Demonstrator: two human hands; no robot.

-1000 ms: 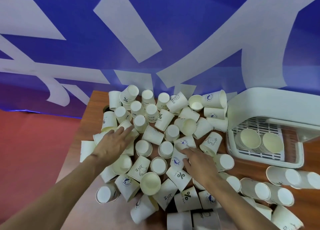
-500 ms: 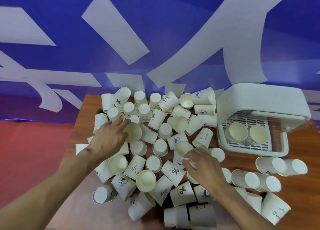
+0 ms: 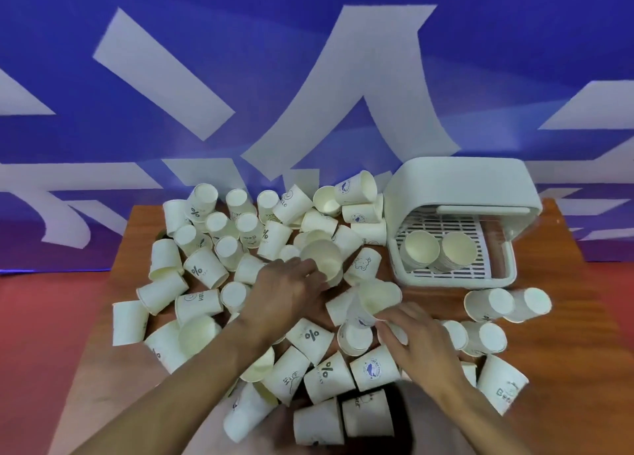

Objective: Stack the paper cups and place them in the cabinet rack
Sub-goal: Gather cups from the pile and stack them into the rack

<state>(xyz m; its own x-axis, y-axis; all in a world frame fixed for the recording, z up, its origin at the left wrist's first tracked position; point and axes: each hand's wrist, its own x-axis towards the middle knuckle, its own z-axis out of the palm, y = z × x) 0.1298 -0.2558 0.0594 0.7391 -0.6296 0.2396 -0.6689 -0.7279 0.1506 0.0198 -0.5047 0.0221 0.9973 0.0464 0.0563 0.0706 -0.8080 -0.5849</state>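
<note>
Many white paper cups (image 3: 206, 269) lie scattered over a wooden table (image 3: 566, 338), most on their sides or upside down. My left hand (image 3: 284, 293) grips one cup (image 3: 324, 259) with its mouth facing up, above the middle of the pile. Just right of it, my right hand (image 3: 415, 334) pinches the rim of another cup (image 3: 375, 298) that is tilted up. A white cabinet rack (image 3: 456, 186) stands at the back right, and two cup stacks (image 3: 439, 250) lie on their sides on its slatted tray.
Several loose cups (image 3: 507, 303) lie on the table to the right, in front of the rack. A blue banner with white strokes (image 3: 240, 77) hangs behind the table. Red floor (image 3: 44, 334) shows to the left.
My left hand lifted a cup from the left of the pile and carried it right toward the middle. My right hand took a cup by its rim and raised it. The camera shifted.
</note>
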